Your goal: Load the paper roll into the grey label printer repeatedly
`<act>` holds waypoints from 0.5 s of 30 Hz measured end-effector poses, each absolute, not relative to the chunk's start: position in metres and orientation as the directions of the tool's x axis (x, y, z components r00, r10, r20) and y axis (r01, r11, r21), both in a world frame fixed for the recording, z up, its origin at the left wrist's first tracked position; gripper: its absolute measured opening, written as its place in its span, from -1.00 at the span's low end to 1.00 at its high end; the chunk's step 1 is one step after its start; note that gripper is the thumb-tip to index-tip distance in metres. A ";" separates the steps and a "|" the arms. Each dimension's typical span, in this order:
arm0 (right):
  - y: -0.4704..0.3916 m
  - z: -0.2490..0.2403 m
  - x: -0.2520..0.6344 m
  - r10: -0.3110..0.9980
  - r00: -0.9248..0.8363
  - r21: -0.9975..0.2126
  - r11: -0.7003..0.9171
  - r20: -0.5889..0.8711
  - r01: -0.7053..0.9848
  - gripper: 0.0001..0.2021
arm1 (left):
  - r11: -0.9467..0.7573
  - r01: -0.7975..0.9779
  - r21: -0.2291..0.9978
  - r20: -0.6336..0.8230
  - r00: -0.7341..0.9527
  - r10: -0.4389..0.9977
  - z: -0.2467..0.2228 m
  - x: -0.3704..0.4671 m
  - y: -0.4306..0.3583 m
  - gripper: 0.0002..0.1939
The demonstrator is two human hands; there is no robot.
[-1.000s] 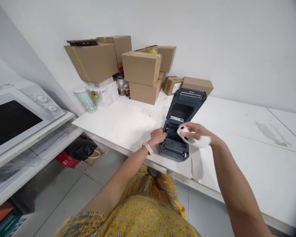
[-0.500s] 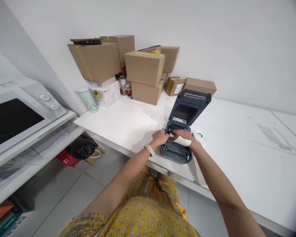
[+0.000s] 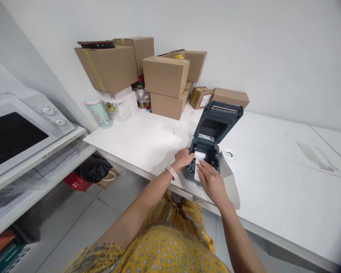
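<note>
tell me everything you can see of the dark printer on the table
The printer is boxy, blue-grey and plastic-looking, standing on the white table with its lid raised and tilted back. The lid's inside shows a shiny bar, a dark panel and a white label. A white paper roll lies in the base, its strip running frontward. The left hand touches its left side; the right hand partly covers the front.

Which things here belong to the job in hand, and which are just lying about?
In use:
dark device, lid raised, left hand at its side
white roll inside it
paper strip under the right hand

Just lying about:
mint tumbler
microwave
cardboard boxes
white box
</note>
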State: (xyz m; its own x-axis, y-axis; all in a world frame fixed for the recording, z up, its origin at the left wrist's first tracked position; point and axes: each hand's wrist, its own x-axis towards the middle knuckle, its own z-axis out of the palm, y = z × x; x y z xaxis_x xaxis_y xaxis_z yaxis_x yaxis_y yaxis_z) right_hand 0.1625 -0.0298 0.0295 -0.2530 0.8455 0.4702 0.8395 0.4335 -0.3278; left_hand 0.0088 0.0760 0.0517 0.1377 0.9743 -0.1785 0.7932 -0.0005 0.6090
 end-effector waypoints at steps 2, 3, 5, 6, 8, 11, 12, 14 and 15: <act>-0.038 0.024 0.155 0.822 -0.225 -0.309 0.429 0.524 0.849 -0.62 | 0.004 0.790 0.614 -0.178 0.133 0.975 0.052 0.009 0.075 -0.63; -0.042 0.022 0.153 0.813 -0.216 -0.304 0.428 0.540 0.851 -0.62 | 0.006 0.787 0.617 -0.178 0.132 0.975 0.052 0.008 0.074 -0.62; -0.047 0.019 0.149 0.802 -0.205 -0.303 0.430 0.561 0.851 -0.61 | 0.012 0.783 0.622 -0.179 0.128 0.975 0.052 0.008 0.073 -0.60; -0.049 0.018 0.148 0.800 -0.201 -0.306 0.430 0.566 0.849 -0.61 | 0.017 0.781 0.624 -0.182 0.125 0.975 0.052 0.008 0.073 -0.59; -0.052 0.017 0.146 0.800 -0.192 -0.314 0.426 0.568 0.849 -0.61 | 0.026 0.780 0.626 -0.186 0.117 0.976 0.052 0.009 0.073 -0.58; -0.055 0.018 0.145 0.802 -0.187 -0.314 0.420 0.567 0.851 -0.64 | 0.026 0.775 0.632 -0.181 0.116 0.977 0.052 0.009 0.072 -0.59; -0.056 0.018 0.145 0.801 -0.189 -0.310 0.421 0.568 0.853 -0.64 | 0.023 0.772 0.635 -0.179 0.117 0.977 0.052 0.009 0.072 -0.59; -0.057 0.019 0.146 0.798 -0.199 -0.300 0.427 0.570 0.853 -0.64 | 0.021 0.767 0.642 -0.175 0.120 0.977 0.052 0.009 0.072 -0.60; -0.058 0.019 0.146 0.797 -0.203 -0.298 0.430 0.569 0.852 -0.64 | 0.021 0.764 0.645 -0.174 0.121 0.977 0.051 0.008 0.072 -0.60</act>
State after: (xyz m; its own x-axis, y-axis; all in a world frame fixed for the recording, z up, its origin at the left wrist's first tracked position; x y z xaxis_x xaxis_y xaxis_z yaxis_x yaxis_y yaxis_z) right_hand 0.1457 -0.0580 0.0194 -0.2030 0.7968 0.5692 0.8522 0.4300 -0.2981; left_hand 0.0084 0.0720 0.0513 0.1208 0.9773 -0.1743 0.7637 0.0207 0.6452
